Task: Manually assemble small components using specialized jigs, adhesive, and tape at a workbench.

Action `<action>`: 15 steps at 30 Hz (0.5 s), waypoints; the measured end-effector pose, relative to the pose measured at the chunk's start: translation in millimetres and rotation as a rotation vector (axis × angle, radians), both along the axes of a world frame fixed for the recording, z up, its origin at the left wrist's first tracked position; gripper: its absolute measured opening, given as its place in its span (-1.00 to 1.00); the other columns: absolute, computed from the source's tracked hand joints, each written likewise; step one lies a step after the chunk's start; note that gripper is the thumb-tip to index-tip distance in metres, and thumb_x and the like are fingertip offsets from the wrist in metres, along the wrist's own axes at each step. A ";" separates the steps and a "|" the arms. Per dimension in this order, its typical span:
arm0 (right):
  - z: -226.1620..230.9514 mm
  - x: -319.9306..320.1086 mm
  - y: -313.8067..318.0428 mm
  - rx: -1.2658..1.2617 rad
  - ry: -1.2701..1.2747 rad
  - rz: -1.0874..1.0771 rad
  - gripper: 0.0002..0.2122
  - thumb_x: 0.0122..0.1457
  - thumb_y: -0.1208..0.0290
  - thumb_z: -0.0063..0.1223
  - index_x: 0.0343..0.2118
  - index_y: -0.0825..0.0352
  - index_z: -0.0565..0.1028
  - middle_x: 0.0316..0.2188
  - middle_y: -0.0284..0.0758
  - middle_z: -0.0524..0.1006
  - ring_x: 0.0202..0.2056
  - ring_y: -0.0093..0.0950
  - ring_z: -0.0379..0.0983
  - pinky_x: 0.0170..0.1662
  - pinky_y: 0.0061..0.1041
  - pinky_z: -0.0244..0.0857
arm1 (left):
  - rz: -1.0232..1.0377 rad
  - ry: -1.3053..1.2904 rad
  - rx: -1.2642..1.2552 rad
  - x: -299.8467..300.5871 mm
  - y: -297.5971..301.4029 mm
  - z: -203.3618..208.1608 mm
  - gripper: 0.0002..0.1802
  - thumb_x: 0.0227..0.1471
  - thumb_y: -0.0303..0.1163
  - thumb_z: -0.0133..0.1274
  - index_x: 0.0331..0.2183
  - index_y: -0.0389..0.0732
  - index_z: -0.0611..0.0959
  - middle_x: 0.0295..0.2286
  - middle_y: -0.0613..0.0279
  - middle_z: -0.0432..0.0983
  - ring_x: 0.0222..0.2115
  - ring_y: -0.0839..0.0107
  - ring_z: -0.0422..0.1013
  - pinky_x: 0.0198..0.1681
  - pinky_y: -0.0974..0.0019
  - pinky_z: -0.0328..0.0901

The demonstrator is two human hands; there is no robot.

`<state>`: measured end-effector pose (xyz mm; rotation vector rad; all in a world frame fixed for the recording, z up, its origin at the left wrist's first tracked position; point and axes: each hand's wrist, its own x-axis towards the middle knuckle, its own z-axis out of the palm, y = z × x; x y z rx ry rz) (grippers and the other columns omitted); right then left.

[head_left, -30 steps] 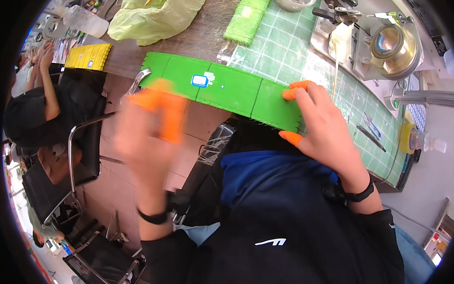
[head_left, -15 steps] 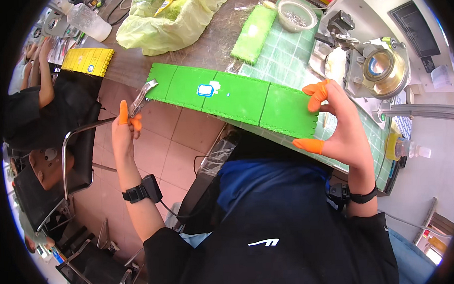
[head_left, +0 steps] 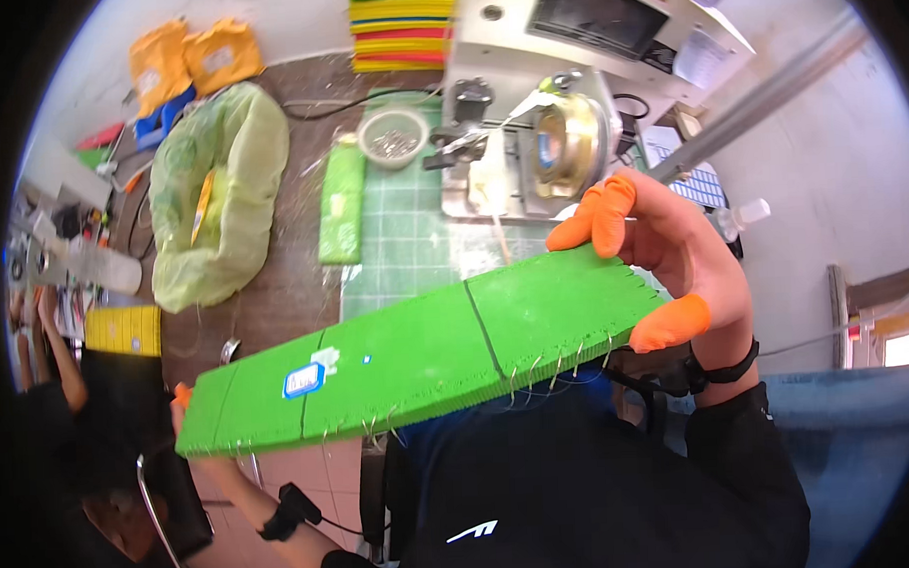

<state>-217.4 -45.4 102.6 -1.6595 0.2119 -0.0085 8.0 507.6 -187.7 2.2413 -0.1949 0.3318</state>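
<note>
A long green foam board [head_left: 406, 336] slants across the front, with dark cross lines, a small blue-and-white sticker and thin curved threads along its near edge. My right hand [head_left: 689, 251], with orange finger cots, grips its right end, fingertips on the far edge and thumb at the near corner. The board's left end mostly hides my left hand [head_left: 181, 402]; one orange fingertip shows beside that end. Above the board's far edge pokes the tip of a silver hand tool [head_left: 231, 349], which the left hand held a moment earlier; its grip is hidden now.
On the table stand a bin lined with a pale green bag [head_left: 256, 191], a green bundle [head_left: 343, 203], and a bowl of small metal pieces [head_left: 393, 141]. A machine with a round metal spool [head_left: 567, 145] stands behind the right hand. Another person's arm [head_left: 61, 348] is at far left.
The green board has swung toward me, its left end coming down and left and its threaded near edge turning into view. My left hand has gone behind it. The view has turned right.
</note>
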 end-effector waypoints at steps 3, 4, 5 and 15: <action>4.1 -16.8 -6.2 0.009 -0.047 -0.059 -0.41 -0.44 0.41 0.54 -0.29 0.27 0.35 -0.03 -0.10 0.54 -0.04 -0.39 0.53 0.05 -0.45 0.36 | -0.007 -0.115 -0.042 -30.4 -66.2 112.9 -0.51 0.31 -0.27 -0.06 0.17 -0.33 0.47 0.05 0.04 0.47 -0.08 0.45 0.40 0.05 0.39 0.29; 4.7 -19.9 -8.1 0.023 -0.065 -0.076 -0.42 -0.42 0.41 0.53 -0.31 0.26 0.34 -0.03 -0.09 0.53 -0.04 -0.39 0.53 0.05 -0.45 0.36 | -0.063 -0.114 -0.163 -45.4 -94.3 147.3 -0.42 0.32 -0.18 -0.07 0.23 -0.33 0.41 0.11 -0.01 0.43 -0.03 0.38 0.41 0.11 0.32 0.28; 0.3 -21.2 -8.5 0.064 -0.070 -0.108 -0.44 -0.41 0.42 0.52 -0.33 0.25 0.33 -0.02 -0.08 0.53 -0.05 -0.39 0.53 0.05 -0.46 0.36 | -0.063 -0.115 -0.150 -54.7 -112.2 163.1 -0.42 0.32 -0.18 -0.07 0.23 -0.33 0.41 0.11 -0.01 0.43 -0.03 0.38 0.41 0.11 0.32 0.28; -41.4 -4.0 -12.8 0.239 -0.270 0.046 -0.51 -0.21 0.66 0.48 -0.25 0.28 0.36 0.06 -0.11 0.49 0.01 -0.45 0.52 0.06 -0.44 0.41 | -0.475 0.091 -0.956 -72.0 -172.7 198.6 -0.04 0.31 0.31 -0.32 0.33 -0.36 0.18 0.26 -0.31 0.18 0.23 -0.09 0.22 0.30 -0.05 0.12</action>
